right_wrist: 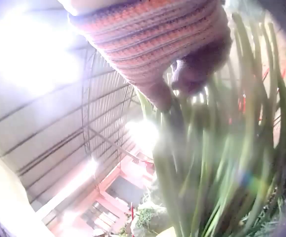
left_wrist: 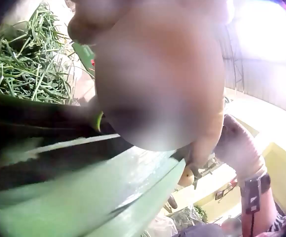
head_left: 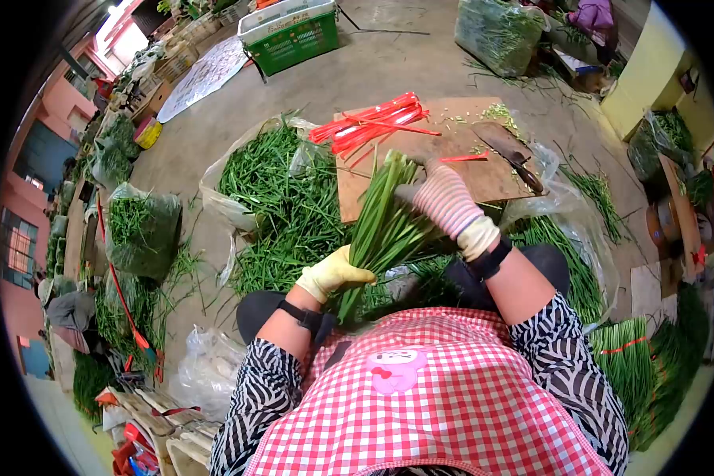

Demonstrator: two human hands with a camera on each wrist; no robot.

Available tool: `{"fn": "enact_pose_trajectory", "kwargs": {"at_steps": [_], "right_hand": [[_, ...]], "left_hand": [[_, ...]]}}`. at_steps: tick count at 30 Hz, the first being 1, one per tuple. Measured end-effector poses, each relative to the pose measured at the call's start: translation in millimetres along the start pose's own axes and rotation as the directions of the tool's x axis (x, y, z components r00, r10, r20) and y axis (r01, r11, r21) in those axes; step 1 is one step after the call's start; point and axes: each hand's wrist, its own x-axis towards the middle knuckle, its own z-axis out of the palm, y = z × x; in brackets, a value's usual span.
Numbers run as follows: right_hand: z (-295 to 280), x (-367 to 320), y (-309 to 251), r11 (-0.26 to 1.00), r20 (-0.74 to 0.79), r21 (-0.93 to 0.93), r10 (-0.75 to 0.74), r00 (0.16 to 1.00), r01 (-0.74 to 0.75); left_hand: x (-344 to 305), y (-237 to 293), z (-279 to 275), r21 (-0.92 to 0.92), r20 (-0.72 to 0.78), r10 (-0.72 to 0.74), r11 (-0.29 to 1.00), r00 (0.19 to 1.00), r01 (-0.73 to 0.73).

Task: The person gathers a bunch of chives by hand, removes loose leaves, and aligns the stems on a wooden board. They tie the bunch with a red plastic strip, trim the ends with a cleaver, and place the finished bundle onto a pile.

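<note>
A loose bunch of garlic chives (head_left: 382,218) stands slanted over the lap, pale cut ends up and leaves down. My left hand (head_left: 335,274), in a yellow glove, grips it low down. In the left wrist view broad blurred leaves (left_wrist: 83,192) pass under that hand (left_wrist: 158,74). My right hand (head_left: 446,197), in a striped glove with dark fingertips, pinches stalks near the top. Up close in the right wrist view, its thumb and fingers (right_wrist: 190,79) bend onto the stalks (right_wrist: 202,163).
A wooden board (head_left: 444,127) ahead carries red ties (head_left: 381,123), a dark-handled knife (head_left: 508,151) and pale trimmings. Piles of chives (head_left: 282,178) in plastic lie left and right (head_left: 559,254) of the lap. A green crate (head_left: 293,40) stands farther off; tied bundles (head_left: 623,353) lie at right.
</note>
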Motion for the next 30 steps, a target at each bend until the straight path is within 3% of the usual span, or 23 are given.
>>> {"fn": "enact_pose_trajectory", "kwargs": {"at_steps": [1, 2, 5, 9, 10, 13, 14, 20, 21, 22, 26, 27, 29, 30], "right_hand": [[-5.7, 3.5, 0.6, 0.999, 0.062, 0.019, 0.046, 0.997, -0.048], [-10.9, 5.3, 1.4, 0.987, 0.076, 0.153, 0.046, 0.996, -0.057], [-10.9, 20.1, 19.2, 0.996, 0.087, 0.020, -0.087, 0.992, 0.086], [-25.6, 2.7, -6.6, 0.976, 0.140, 0.134, -0.189, 0.972, 0.171], [-32.0, -2.5, -17.8, 0.990, 0.175, 0.125, -0.078, 0.981, 0.057], [-7.3, 15.7, 14.3, 0.982, 0.070, 0.157, -0.121, 0.990, 0.109], [8.4, 26.0, 35.8, 0.959, -0.026, 0.143, -0.245, 0.969, 0.246], [0.0, 8.9, 9.4, 0.889, -0.098, -0.258, -0.414, 0.905, 0.378], [0.7, 8.5, 9.3, 0.861, -0.112, -0.298, -0.460, 0.881, 0.412], [5.2, 13.1, 12.9, 0.772, -0.160, -0.360, -0.604, 0.780, 0.524], [-3.0, 11.2, 0.5, 0.948, 0.066, -0.125, -0.287, 0.956, 0.294], [-0.6, 10.9, -1.2, 0.936, -0.035, -0.078, -0.346, 0.937, 0.343], [-6.2, 8.7, 2.0, 0.965, 0.101, 0.263, -0.038, 0.994, 0.010], [-7.4, 8.9, 2.1, 0.964, 0.137, 0.265, -0.031, 0.990, -0.006]], "left_hand": [[0.5, -3.4, -2.8, -0.002, 0.013, -0.025, 1.000, 1.000, 0.025], [1.0, -9.8, -8.5, -0.004, 0.026, -0.049, 0.999, 0.998, 0.049], [0.3, -14.5, -13.0, -0.043, 0.045, -0.068, 0.997, 0.997, 0.070], [-2.7, -5.4, -7.1, -0.039, 0.048, -0.068, 0.997, 0.997, 0.070], [-2.0, -7.7, -10.0, -0.041, 0.068, -0.073, 0.996, 0.995, 0.076], [-2.1, -9.7, -10.9, -0.019, 0.069, -0.085, 0.996, 0.994, 0.087], [-2.0, -9.2, -10.8, -0.001, 0.063, -0.095, 0.995, 0.994, 0.095], [0.4, -9.3, -7.5, -0.008, 0.025, -0.103, 0.995, 0.994, 0.104], [0.4, -9.2, -6.7, -0.010, 0.011, -0.111, 0.994, 0.994, 0.111], [0.2, -9.3, -5.8, -0.011, -0.002, -0.119, 0.993, 0.993, 0.119], [1.2, -10.4, -6.7, 0.023, 0.009, -0.118, 0.993, 0.993, 0.117], [0.2, -8.6, -6.8, 0.012, 0.009, -0.123, 0.992, 0.992, 0.123], [-2.9, -6.4, -7.5, -0.014, 0.006, -0.133, 0.991, 0.991, 0.133], [-3.9, -5.2, -5.2, -0.050, -0.004, -0.112, 0.993, 0.994, 0.112]]}}
